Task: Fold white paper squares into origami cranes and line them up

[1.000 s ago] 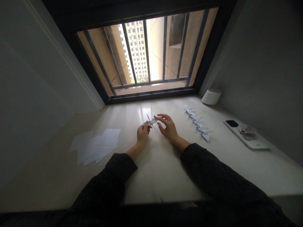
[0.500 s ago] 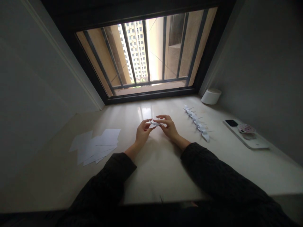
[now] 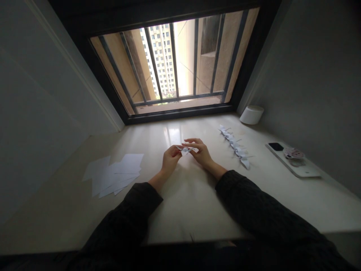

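Between my hands is a small white paper crane [image 3: 185, 150], its thin points sticking out to both sides. My left hand [image 3: 170, 158] pinches its left part between thumb and fingers. On the other side my right hand [image 3: 200, 152] grips its right part, with the upper fingers reaching over it. To the right of my hands, several folded white paper cranes [image 3: 234, 146] lie in a slanting row. Over to the left is a loose, overlapping pile of white paper sheets [image 3: 118, 175].
Everything lies on a pale windowsill counter [image 3: 191, 210]. A white cup-like object [image 3: 251, 115] stands in the back right corner. A white phone [image 3: 303, 170] with a round pinkish grip lies along the right wall. A barred window [image 3: 176, 64] is ahead.
The crane has turned and opened out a little between my fingers, showing more of its body. My left fingers have shifted slightly; the sheets and the row of cranes are unchanged.
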`<act>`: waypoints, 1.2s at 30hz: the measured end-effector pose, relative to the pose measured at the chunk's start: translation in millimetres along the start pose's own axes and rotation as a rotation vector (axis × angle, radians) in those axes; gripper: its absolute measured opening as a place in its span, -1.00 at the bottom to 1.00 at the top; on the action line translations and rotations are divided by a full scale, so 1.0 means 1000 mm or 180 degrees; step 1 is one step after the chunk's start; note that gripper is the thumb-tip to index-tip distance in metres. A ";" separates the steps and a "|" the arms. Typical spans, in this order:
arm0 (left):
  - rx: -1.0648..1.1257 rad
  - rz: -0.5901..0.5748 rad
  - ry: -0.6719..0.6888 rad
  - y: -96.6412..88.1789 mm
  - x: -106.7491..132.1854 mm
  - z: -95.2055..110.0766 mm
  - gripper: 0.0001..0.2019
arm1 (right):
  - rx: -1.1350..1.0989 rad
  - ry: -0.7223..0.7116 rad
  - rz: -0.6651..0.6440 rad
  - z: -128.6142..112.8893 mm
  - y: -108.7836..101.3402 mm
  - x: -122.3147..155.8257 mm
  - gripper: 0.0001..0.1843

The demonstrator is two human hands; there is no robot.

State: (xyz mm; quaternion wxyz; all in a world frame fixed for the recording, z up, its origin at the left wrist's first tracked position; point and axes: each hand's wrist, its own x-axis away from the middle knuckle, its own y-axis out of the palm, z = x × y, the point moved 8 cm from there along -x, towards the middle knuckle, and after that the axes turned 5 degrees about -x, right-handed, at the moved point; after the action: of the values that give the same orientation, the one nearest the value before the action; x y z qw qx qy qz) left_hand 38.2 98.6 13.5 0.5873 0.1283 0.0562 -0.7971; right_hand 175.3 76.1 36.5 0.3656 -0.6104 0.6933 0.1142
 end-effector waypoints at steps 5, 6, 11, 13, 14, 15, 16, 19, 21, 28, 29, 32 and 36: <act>0.0110 -0.0093 0.0005 0.001 -0.001 -0.005 -0.76 | -0.0132 -0.0057 0.0028 0.002 0.000 0.000 -0.72; 0.0134 -0.0133 0.0001 0.002 -0.001 -0.006 -0.76 | -0.0152 -0.0065 0.0024 0.003 0.000 0.001 -0.72; 0.0220 -0.0252 -0.0018 0.006 0.000 -0.005 -0.80 | -0.0230 -0.0026 -0.0030 0.007 0.002 0.001 -0.69; 0.0154 -0.0237 0.0007 0.005 0.001 -0.005 -0.82 | -0.0236 0.0008 -0.0055 0.009 0.002 0.001 -0.68; 0.0101 -0.0231 0.0031 0.004 0.001 -0.005 -0.83 | -0.0240 0.0031 -0.0059 0.010 0.002 0.001 -0.68; 0.0029 -0.0219 0.0059 0.003 0.001 -0.005 -0.83 | -0.0248 0.0054 -0.0058 0.010 0.002 0.001 -0.68; -0.0064 -0.0201 0.0087 0.002 0.001 -0.005 -0.84 | -0.0257 0.0074 -0.0049 0.011 0.002 0.001 -0.69; -0.0433 -0.0104 0.0175 -0.002 0.002 -0.004 -0.85 | -0.0289 0.0122 -0.0035 0.013 0.002 0.001 -0.70; -0.0666 -0.0080 0.0234 -0.003 0.003 -0.002 -0.85 | -0.0303 0.0147 -0.0020 0.014 0.002 0.002 -0.72; -0.1064 0.0034 0.0336 -0.002 0.006 0.012 -0.84 | 0.0018 0.0065 0.0095 0.004 -0.003 0.003 -0.80; -0.1073 0.0056 0.0357 -0.002 0.006 0.014 -0.85 | 0.0153 0.0030 0.0098 0.001 -0.003 0.003 -0.81; -0.1052 0.0096 0.0458 -0.001 0.007 0.018 -0.85 | 0.0578 -0.0053 0.0078 -0.006 -0.002 0.003 -0.81; -0.1005 0.0102 0.0515 0.000 0.009 0.019 -0.83 | 0.0949 -0.0157 0.0101 -0.013 -0.001 0.004 -0.82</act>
State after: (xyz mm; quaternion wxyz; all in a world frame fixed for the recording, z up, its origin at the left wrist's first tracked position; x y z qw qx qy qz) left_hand 32.8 86.4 29.1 0.6063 0.0992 0.2257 -0.7561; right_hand 171.3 65.2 43.8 0.4673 -0.5352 0.7030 0.0307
